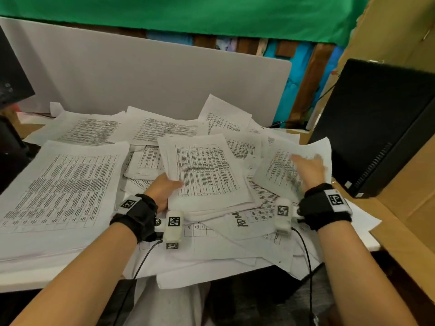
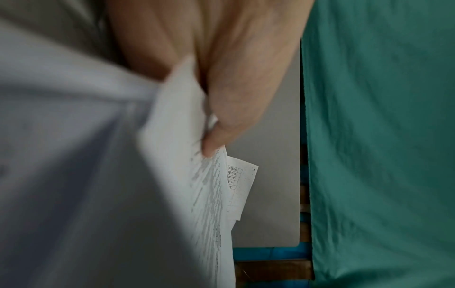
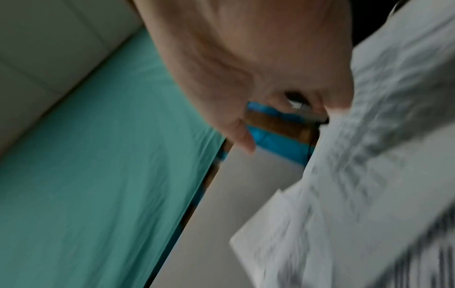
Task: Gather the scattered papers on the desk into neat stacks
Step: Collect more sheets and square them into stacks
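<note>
Printed sheets lie scattered over the desk. My left hand (image 1: 168, 187) grips a bundle of papers (image 1: 207, 172) at its lower left edge, thumb on top and fingers hidden beneath. In the left wrist view the left hand (image 2: 221, 124) pinches the bundle (image 2: 194, 181) with its thumb. My right hand (image 1: 307, 167), motion-blurred, lies with fingers stretched on a raised sheet (image 1: 274, 171) right of the bundle. The right wrist view shows the right hand (image 3: 258, 68) with its thumb free in the air and its fingers meeting the sheet (image 3: 369, 175). A tall squared stack (image 1: 58, 191) sits on the left.
A grey divider panel (image 1: 141, 76) stands behind the papers. A black computer tower (image 1: 376, 128) stands at the right beside cardboard (image 1: 414, 208). A dark monitor corner (image 1: 11, 76) is at far left. Some sheets (image 1: 211, 271) overhang the desk's near edge.
</note>
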Action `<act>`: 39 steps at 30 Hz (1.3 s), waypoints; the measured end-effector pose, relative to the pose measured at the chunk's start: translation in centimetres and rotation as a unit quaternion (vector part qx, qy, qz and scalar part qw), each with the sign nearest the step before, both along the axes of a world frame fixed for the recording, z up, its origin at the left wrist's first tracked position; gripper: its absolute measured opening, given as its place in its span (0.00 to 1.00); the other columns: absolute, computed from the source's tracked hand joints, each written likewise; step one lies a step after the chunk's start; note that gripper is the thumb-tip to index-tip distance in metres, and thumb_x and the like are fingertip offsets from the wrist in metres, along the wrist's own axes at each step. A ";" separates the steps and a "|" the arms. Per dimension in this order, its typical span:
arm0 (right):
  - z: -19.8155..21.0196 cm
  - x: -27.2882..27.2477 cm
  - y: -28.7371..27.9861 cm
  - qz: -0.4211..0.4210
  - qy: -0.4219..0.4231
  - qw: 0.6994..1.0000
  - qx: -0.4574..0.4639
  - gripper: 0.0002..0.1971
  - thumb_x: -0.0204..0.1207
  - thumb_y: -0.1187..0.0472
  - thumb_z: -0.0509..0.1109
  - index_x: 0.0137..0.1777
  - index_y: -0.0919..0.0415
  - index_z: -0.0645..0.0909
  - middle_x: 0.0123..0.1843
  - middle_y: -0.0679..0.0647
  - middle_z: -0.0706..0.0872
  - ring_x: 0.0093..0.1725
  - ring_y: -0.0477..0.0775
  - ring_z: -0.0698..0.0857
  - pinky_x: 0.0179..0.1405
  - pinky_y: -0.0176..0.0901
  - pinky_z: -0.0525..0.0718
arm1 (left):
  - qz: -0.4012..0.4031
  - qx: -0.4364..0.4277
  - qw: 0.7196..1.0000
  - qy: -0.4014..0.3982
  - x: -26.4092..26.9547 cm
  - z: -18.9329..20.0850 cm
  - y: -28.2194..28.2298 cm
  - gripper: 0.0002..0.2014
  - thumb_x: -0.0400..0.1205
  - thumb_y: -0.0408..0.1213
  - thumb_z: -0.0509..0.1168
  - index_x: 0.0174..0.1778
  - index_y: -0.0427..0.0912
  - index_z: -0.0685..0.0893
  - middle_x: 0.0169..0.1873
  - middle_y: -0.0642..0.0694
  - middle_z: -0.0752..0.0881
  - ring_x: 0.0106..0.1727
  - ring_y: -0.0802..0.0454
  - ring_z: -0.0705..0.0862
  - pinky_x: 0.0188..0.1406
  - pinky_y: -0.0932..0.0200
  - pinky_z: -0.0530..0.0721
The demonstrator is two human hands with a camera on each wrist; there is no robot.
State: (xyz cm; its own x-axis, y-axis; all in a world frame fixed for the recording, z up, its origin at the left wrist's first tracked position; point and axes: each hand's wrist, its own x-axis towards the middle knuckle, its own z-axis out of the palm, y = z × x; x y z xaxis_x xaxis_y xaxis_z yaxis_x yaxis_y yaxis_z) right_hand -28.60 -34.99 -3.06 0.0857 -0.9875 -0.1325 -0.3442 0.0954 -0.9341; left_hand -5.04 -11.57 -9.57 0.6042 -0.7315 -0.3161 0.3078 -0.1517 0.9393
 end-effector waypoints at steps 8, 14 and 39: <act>-2.5 -4.9 -1.7 0.015 0.010 0.995 0.098 0.22 0.77 0.68 0.72 0.71 0.64 0.77 0.55 0.59 0.83 0.35 0.50 0.80 0.27 0.39 0.74 | 0.018 -0.012 1.000 0.016 0.6 -0.4 -0.1 0.19 0.87 0.26 0.55 0.75 0.34 0.70 0.68 0.35 0.80 0.62 0.38 0.81 0.59 0.42 0.79; -2.8 -4.8 -3.2 0.107 0.207 0.972 0.032 0.16 0.75 0.66 0.75 0.62 0.62 0.83 0.55 0.56 0.85 0.51 0.60 0.83 0.50 0.48 0.82 | 0.014 -0.029 0.999 0.008 0.4 -0.2 0.4 0.18 0.88 0.30 0.54 0.75 0.38 0.70 0.60 0.40 0.83 0.58 0.40 0.83 0.55 0.46 0.81; -3.8 2.3 -4.9 0.091 0.179 0.977 0.070 0.44 0.72 0.58 0.77 0.84 0.66 0.58 0.79 0.65 0.72 0.73 0.65 0.77 0.64 0.50 0.79 | 0.102 -0.077 0.990 0.064 0.4 -0.7 0.2 0.20 0.87 0.29 0.56 0.77 0.40 0.71 0.69 0.38 0.80 0.58 0.41 0.82 0.38 0.49 0.83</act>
State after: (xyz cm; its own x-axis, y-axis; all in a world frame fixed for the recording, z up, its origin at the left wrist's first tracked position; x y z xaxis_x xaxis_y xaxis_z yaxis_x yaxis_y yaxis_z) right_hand -26.30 -39.91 -6.89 0.1814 -0.9303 -0.3189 -0.6695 0.1208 -0.7329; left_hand -4.63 -11.36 -10.27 0.7071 -0.6431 -0.2939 0.4351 0.0680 0.8978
